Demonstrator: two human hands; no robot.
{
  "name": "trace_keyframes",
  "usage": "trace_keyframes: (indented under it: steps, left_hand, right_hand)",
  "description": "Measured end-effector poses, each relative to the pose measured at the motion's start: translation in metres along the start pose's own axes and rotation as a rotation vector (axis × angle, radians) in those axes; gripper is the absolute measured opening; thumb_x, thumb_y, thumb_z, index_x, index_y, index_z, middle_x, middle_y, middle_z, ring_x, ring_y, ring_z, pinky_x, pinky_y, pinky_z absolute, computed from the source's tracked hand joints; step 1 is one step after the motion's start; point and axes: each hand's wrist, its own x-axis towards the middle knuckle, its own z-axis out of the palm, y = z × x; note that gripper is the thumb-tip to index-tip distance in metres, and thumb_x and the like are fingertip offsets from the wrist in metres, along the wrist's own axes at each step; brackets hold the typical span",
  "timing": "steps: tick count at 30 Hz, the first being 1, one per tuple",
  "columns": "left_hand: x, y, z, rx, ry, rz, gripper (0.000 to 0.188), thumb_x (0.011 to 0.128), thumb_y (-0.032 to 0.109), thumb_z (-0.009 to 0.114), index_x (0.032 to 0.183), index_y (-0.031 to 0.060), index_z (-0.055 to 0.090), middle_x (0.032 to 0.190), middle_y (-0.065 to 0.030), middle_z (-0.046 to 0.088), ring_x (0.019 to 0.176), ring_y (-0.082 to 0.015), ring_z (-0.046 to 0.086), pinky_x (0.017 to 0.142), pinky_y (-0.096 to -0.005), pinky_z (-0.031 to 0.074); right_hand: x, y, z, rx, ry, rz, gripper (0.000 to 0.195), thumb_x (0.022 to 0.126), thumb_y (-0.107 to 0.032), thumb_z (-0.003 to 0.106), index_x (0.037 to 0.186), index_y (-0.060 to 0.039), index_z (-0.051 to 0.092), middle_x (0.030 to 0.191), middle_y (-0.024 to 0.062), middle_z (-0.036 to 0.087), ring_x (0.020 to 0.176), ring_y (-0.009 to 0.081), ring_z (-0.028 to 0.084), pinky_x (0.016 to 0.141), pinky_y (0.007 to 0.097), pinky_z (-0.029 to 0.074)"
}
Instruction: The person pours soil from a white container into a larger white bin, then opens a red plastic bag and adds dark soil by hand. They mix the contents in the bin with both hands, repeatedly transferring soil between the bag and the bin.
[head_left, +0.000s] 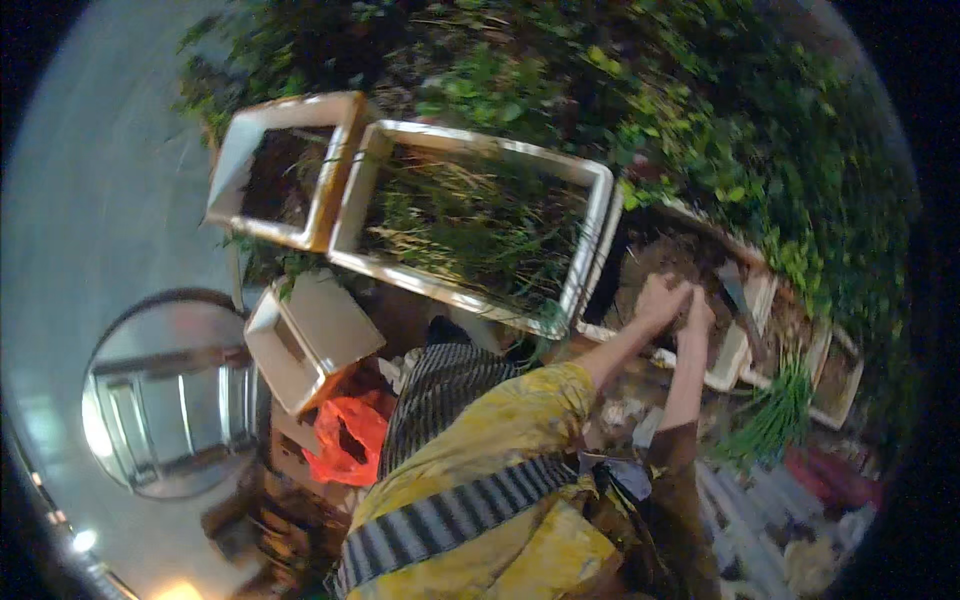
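Note:
My left hand (661, 301) and my right hand (697, 309) are close together over a white foam planter box (600, 259) at the right of centre. Both are at the lower edge of a brown, fibrous clump (667, 259), which looks like soil and roots. The fingers are bent and blurred, so a firm grip on the clump cannot be made out. Dark soil lies inside the box around the hands. To the right of my hands, a bundle of long green stalks (784, 412) hangs over the side of a smaller box.
A large foam box (472, 301) of thin grassy plants and another box (289, 234) with soil stand to the left. Leafy plants (697, 127) grow behind. An empty-looking box (330, 322), a red plastic bag (349, 442) and a round mirror (169, 394) are lower left.

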Motion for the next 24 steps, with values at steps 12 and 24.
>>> trace_keyframes:
  steps: [12, 24]
  left_hand:
    - [0.026, 0.199, -0.144, -0.493, 0.147, 0.518, 0.038, 0.068, 0.034, 0.059, 0.089, 0.0024, 0.061, 0.094, -0.0144, 0.056, 0.087, -0.026, 0.055, 0.076, -0.0345, 0.042]
    - [0.066, 0.104, -0.642, -0.892, 0.589, 0.701, 0.018, 0.075, 0.012, 0.053, 0.084, -0.0015, 0.059, 0.073, -0.0035, 0.059, 0.067, -0.0119, 0.053, 0.064, -0.0228, 0.043]
  right_hand:
    - [-0.095, -0.175, 0.191, -0.135, -0.249, -0.524, 0.029, 0.077, -0.025, 0.058, 0.092, 0.0001, 0.057, 0.088, 0.0049, 0.057, 0.075, 0.0153, 0.055, 0.064, 0.0286, 0.046]
    - [-0.32, 0.072, 0.609, -0.166, -1.288, -0.124, 0.022, 0.071, -0.026, 0.064, 0.082, -0.0066, 0.061, 0.074, 0.0007, 0.06, 0.064, 0.0118, 0.055, 0.058, 0.027, 0.045]
